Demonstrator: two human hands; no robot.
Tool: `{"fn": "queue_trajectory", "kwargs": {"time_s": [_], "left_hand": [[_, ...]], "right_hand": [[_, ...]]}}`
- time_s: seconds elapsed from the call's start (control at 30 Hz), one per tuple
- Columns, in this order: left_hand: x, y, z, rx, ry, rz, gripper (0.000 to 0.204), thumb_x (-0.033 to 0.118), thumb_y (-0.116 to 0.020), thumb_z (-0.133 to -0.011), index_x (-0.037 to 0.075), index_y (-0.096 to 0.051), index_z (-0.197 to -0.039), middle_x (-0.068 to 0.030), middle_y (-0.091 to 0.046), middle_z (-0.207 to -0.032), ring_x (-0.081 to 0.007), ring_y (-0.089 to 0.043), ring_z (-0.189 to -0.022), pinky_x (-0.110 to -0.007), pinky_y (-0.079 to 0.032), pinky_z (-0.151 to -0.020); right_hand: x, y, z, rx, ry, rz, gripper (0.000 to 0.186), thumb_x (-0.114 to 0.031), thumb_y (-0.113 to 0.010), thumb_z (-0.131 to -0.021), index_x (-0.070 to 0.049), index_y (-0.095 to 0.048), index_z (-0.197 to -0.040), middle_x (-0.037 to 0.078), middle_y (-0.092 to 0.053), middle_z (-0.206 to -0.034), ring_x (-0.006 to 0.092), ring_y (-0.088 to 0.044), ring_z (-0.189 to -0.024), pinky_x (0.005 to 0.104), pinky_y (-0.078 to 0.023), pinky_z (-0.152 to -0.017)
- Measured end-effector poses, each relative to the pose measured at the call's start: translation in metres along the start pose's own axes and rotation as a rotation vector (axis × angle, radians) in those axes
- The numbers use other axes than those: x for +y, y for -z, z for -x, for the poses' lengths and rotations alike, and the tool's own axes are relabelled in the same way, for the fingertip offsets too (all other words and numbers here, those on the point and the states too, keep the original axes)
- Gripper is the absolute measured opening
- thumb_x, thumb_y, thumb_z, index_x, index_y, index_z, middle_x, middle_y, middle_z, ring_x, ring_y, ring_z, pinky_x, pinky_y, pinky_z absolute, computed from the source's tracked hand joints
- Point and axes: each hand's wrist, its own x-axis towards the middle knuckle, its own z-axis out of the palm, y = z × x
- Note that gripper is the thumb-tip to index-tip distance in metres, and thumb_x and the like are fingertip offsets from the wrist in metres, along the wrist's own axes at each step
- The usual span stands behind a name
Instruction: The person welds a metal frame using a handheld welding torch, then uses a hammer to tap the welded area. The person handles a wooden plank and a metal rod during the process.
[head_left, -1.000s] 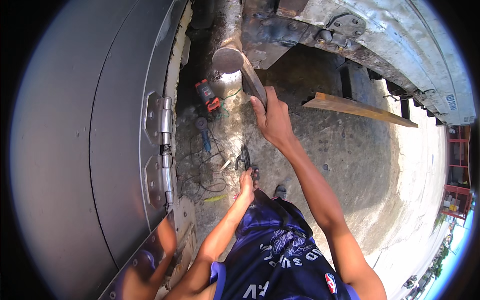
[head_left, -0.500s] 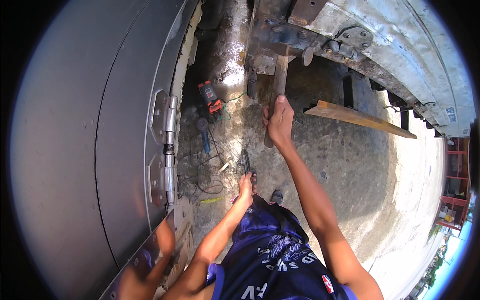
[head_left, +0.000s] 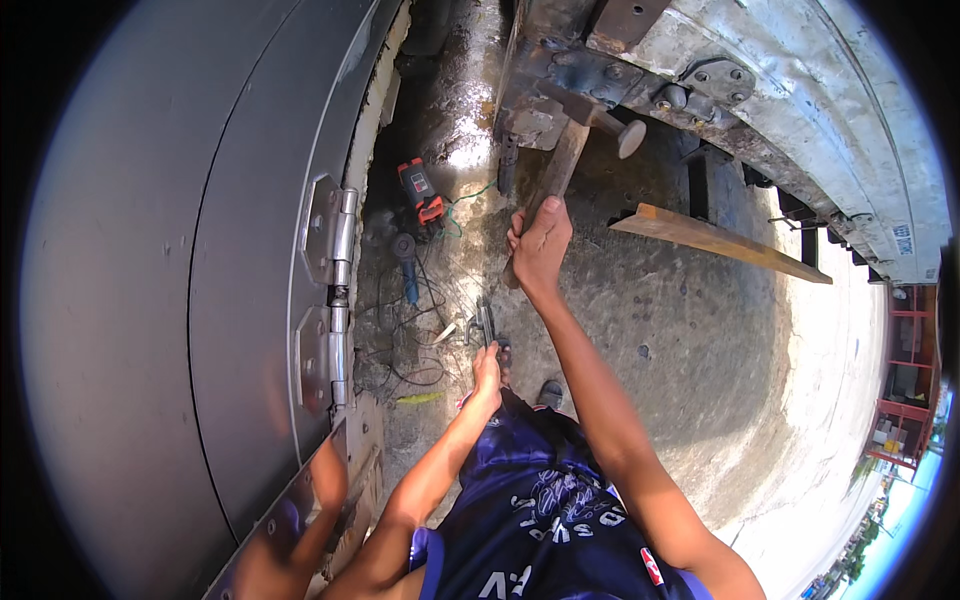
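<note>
I see the right hand (head_left: pixel 541 240) closed around a hammer (head_left: pixel 568 158), which slants forward and rightward toward the steel frame (head_left: pixel 578 72); the left hand (head_left: pixel 487 374), farther back, grips a dark tool (head_left: pixel 486 322)

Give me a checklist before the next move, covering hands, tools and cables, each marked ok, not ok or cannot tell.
1. Right hand wrapped around the hammer handle: ok.
2. Left hand gripping the dark tool, apart from the hammer: ok.
3. Hands gloved: not ok, both bare.
4. Hammer head off the metal frame: cannot tell, they overlap in this view.
5. Cables tidy: not ok, loosely looped near the grinder.
6. Grinder unplugged: cannot tell.
</note>
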Motion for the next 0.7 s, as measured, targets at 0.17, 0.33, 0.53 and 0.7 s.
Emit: {"fn": "queue_trajectory", "kwargs": {"time_s": [0.17, 0.33, 0.53, 0.7], "left_hand": [[0.006, 0.001, 0.002, 0.004, 0.020, 0.024, 0.022, 0.036, -0.057, -0.104, 0.015, -0.062, -0.102, 0.0030, -0.060, -0.085, -0.0096, -0.048, -0.055, -0.026, -0.036, -0.045], [0.005, 0.000, 0.003, -0.007, 0.031, 0.034, 0.021, 0.035, -0.057, -0.104, 0.015, -0.062, -0.101, 0.0031, -0.060, -0.084, -0.0091, -0.049, -0.057, -0.026, -0.037, -0.047], [0.007, 0.002, 0.004, 0.007, 0.021, 0.001, 0.022, 0.036, -0.057, -0.104, 0.015, -0.062, -0.101, 0.0033, -0.061, -0.085, -0.0092, -0.049, -0.056, -0.025, -0.037, -0.047], [0.011, -0.003, 0.003, 0.012, 0.018, 0.025, 0.021, 0.035, -0.057, -0.104, 0.015, -0.062, -0.099, 0.0030, -0.061, -0.085, -0.0094, -0.049, -0.056, -0.025, -0.037, -0.046]], "right_hand": [[-0.006, 0.003, 0.014, 0.034, -0.073, -0.112, 0.056, -0.056, -0.033, -0.111, -0.004, -0.044, -0.095, 0.004, -0.047, -0.065, 0.0100, -0.046, -0.047, 0.0271, -0.036, -0.042], [-0.006, 0.011, -0.004, -0.001, 0.010, 0.220, 0.050, -0.047, -0.039, -0.112, -0.001, -0.053, -0.099, 0.003, -0.050, -0.057, 0.0140, -0.053, -0.048, 0.0329, -0.043, -0.047], [-0.010, 0.009, -0.004, 0.018, 0.088, 0.292, 0.052, -0.049, -0.037, -0.112, -0.001, -0.049, -0.096, 0.004, -0.051, -0.062, 0.0095, -0.048, -0.049, 0.0279, -0.038, -0.044], [-0.012, 0.008, 0.003, 0.036, 0.012, 0.175, 0.050, -0.047, -0.036, -0.113, -0.002, -0.049, -0.095, 0.003, -0.050, -0.063, 0.0091, -0.049, -0.051, 0.0274, -0.038, -0.044]]}}
